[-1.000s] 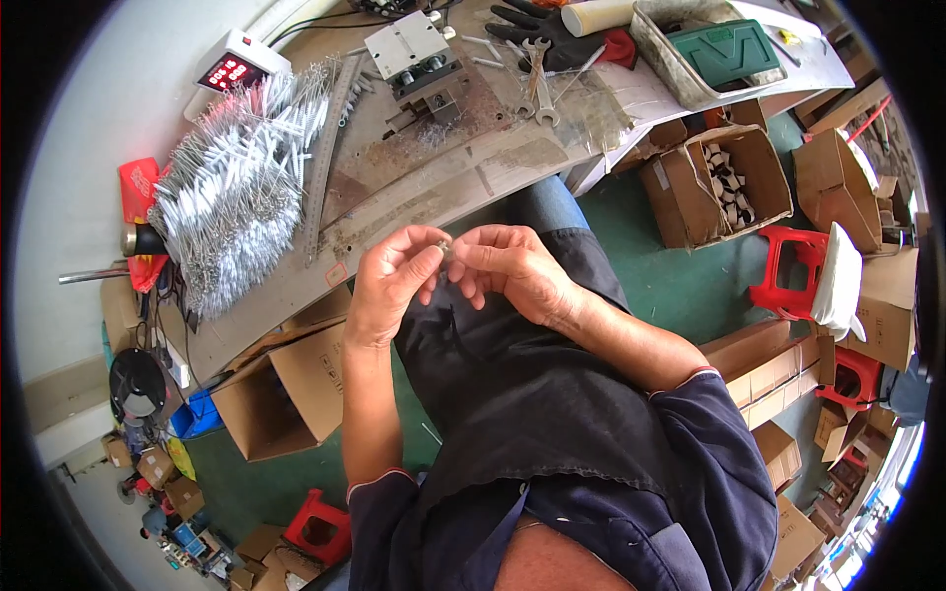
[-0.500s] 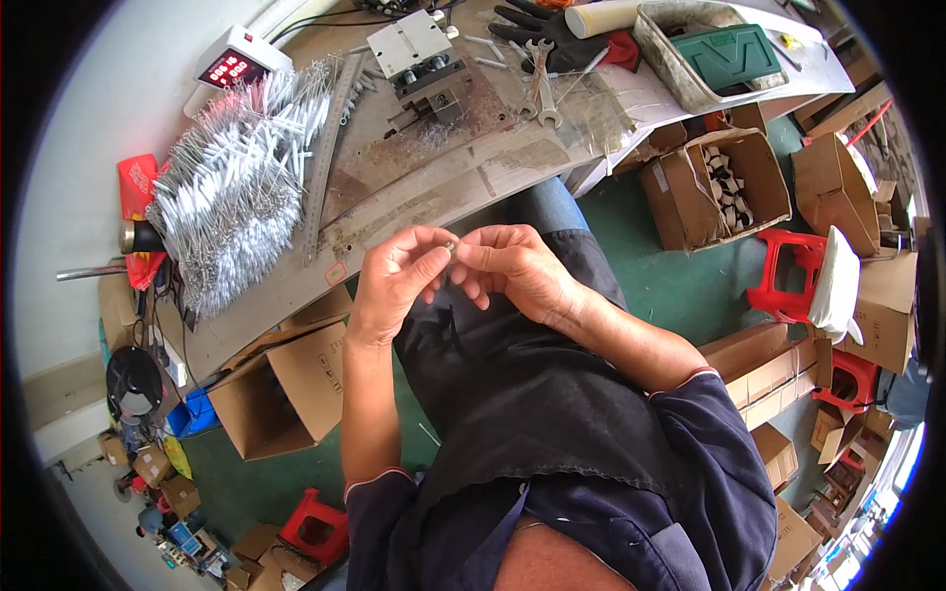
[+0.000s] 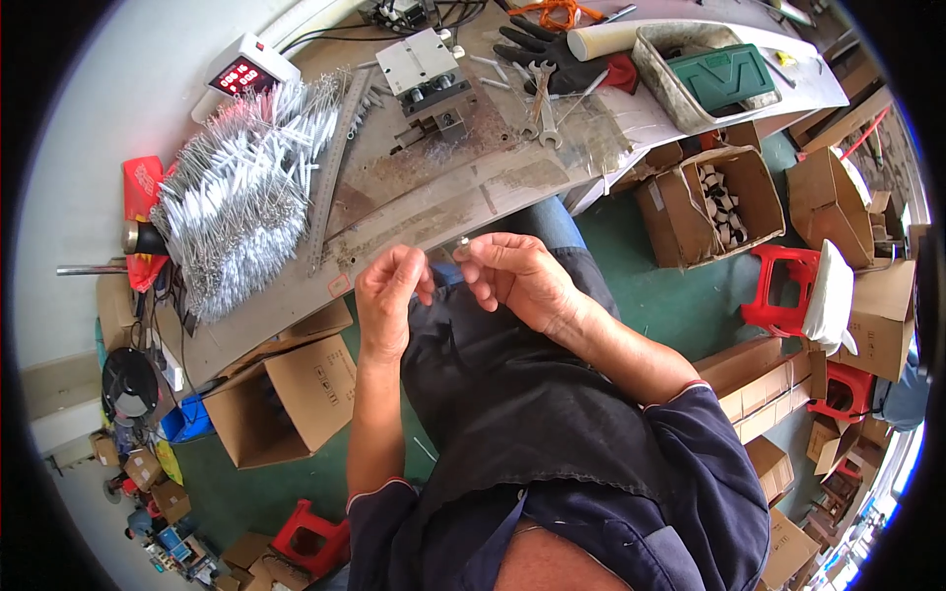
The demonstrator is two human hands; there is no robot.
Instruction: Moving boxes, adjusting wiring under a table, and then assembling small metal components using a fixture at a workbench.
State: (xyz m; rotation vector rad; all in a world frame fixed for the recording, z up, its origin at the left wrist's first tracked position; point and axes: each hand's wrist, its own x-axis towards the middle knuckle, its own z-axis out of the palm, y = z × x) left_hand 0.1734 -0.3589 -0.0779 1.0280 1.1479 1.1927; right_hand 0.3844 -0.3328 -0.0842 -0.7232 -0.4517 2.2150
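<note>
My right hand (image 3: pixel 527 279) pinches a small shiny metal piece (image 3: pixel 463 242) between thumb and fingertips; its exact kind is too small to tell. A short gap to its left, my left hand (image 3: pixel 387 300) is closed, thumb against the curled forefinger, and what it may hold is hidden. Both hands are over my lap, in front of the workbench edge. Beyond them on the bench (image 3: pixel 394 219) stands a metal block fixture (image 3: pixel 419 64). A large heap of thin wire pieces with white sleeves (image 3: pixel 236 202) lies to the left, beside a long metal ruler (image 3: pixel 338 163).
Two open-end wrenches (image 3: pixel 545 103), a dark glove (image 3: pixel 552 61) and a tray (image 3: pixel 650 79) with a green case (image 3: pixel 722 76) lie on the bench. A red digital counter (image 3: pixel 241 74) is at back left. Cardboard boxes (image 3: pixel 286 404) and red stools (image 3: pixel 778 291) stand on the floor.
My hands, whose fingertips met before, have drawn apart. The small metal piece now shows in my right fingertips. The view has shifted slightly.
</note>
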